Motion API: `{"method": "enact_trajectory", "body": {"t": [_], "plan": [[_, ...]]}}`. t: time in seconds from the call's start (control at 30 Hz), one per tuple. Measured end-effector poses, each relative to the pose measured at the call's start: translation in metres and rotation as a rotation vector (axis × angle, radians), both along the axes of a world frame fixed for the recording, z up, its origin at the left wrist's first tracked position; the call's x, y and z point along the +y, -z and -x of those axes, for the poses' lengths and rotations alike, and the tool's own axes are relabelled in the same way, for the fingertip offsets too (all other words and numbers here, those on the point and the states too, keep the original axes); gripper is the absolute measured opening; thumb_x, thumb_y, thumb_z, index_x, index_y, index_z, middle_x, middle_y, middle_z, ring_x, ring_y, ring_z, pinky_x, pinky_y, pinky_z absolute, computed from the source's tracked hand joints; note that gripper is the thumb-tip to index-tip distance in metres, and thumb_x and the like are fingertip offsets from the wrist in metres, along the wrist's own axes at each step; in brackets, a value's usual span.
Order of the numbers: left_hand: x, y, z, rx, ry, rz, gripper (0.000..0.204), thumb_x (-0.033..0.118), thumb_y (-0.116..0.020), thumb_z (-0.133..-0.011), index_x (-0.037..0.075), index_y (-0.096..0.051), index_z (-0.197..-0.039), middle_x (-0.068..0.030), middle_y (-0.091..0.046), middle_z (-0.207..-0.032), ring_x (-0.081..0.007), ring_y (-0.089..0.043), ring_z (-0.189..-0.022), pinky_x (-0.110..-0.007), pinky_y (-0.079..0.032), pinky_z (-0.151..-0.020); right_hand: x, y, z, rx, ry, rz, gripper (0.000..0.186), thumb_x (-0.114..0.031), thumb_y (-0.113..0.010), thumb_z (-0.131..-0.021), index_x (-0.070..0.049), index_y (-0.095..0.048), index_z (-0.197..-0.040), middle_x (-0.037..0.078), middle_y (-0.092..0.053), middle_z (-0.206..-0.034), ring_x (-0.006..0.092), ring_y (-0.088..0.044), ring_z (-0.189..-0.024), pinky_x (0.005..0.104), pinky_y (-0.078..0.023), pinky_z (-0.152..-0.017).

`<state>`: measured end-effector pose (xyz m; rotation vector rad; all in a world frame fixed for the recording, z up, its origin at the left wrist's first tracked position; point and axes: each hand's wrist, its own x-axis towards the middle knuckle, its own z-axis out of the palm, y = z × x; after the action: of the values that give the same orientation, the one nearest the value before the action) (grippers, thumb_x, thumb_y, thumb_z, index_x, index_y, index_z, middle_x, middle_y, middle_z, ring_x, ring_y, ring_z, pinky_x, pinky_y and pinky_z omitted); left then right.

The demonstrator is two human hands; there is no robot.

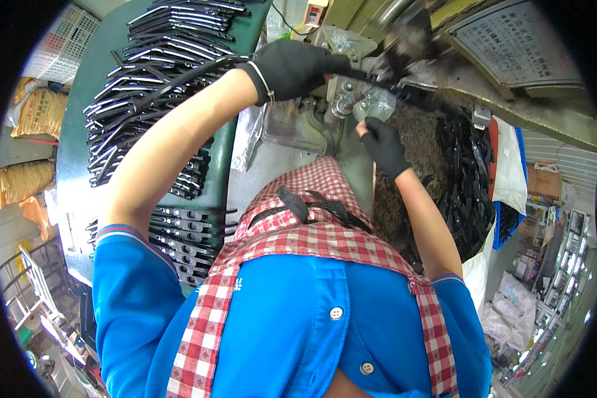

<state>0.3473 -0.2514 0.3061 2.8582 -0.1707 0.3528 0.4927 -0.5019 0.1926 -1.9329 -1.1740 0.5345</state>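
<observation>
My left hand (295, 69), in a black glove with a pale band at the wrist, is closed around a long black wiper arm (199, 74). The bar runs out on both sides of the fist, its right part under the machine head. My right hand (385, 147), in a black glove with a bare thumb tip, has its fingers drawn together just below a clear plastic piece (377, 104). Whether they pinch anything is hidden. Between the hands stands a metal fixture (342, 98) with bolts. Some dark parts above it are smeared by motion.
A green table (79, 142) at left carries many black wiper arms (169, 40) in rows. More black parts (464, 186) are heaped at right. The machine's olive frame (537, 116) with a metal plate (511, 43) overhangs at upper right. Sacks (40, 113) stand at far left.
</observation>
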Motion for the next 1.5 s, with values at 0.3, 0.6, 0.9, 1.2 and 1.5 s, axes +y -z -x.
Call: {"method": "enact_trajectory", "body": {"t": [0.3,0.6,0.9,1.2,1.5], "plan": [[0.016,0.018,0.173,0.322,-0.315,0.192,0.017,0.019,-0.055,-0.083,0.017,-0.059,-0.099,-0.0126,-0.061,-0.078,-0.0351,-0.062,-0.074,-0.045,-0.049,-0.065,0.049,0.065,-0.092,-0.637,0.058,0.359,0.026,-0.029,-0.058,-0.085,-0.012,-0.068,-0.101,0.017,-0.065,-0.097,0.0367,-0.06,-0.094,0.0444,-0.048,-0.079],[0.008,0.085,0.386,0.913,-0.708,0.029,0.019,0.017,-0.054,-0.081,0.015,-0.068,-0.094,-0.013,-0.065,-0.084,-0.0334,-0.063,-0.084,-0.042,-0.049,-0.076,0.059,0.096,-0.088,-0.528,0.048,0.434,0.029,-0.03,-0.054,-0.086,-0.006,-0.064,-0.1,0.021,-0.064,-0.092,0.042,-0.061,-0.088,0.05,-0.047,-0.074],[-0.024,0.143,0.427,0.402,-1.159,0.085,0.023,0.02,-0.054,-0.084,0.01,-0.064,-0.101,-0.0102,-0.061,-0.104,-0.0299,-0.055,-0.107,-0.04,-0.045,-0.089,0.049,0.116,-0.139,-0.214,0.085,0.116,0.024,-0.023,-0.06,-0.086,-0.001,-0.065,-0.096,0.012,-0.066,-0.078,0.0223,-0.062,-0.071,0.0343,-0.047,-0.065],[-0.039,0.157,0.408,0.391,-1.46,-0.03,0.031,0.037,-0.051,-0.088,0.012,-0.065,-0.101,-0.0117,-0.059,-0.105,-0.0318,-0.052,-0.107,-0.043,-0.037,-0.096,0.053,-0.041,-0.046,1.083,-0.014,-0.319,0.006,-0.007,-0.054,-0.093,-0.006,-0.057,-0.099,0.002,-0.053,-0.09,0.0145,-0.053,-0.079,0.0326,-0.048,-0.072],[-0.012,0.143,0.38,0.24,-1.167,-0.008,0.031,0.023,-0.06,-0.079,0.011,-0.058,-0.108,-0.0097,-0.056,-0.115,-0.0329,-0.051,-0.111,-0.042,-0.041,-0.093,0.053,-0.057,-0.038,0.894,-0.024,-0.195,0.012,-0.012,-0.057,-0.092,-0.003,-0.056,-0.101,0.006,-0.056,-0.083,0.0197,-0.059,-0.081,0.0332,-0.048,-0.079]]}}
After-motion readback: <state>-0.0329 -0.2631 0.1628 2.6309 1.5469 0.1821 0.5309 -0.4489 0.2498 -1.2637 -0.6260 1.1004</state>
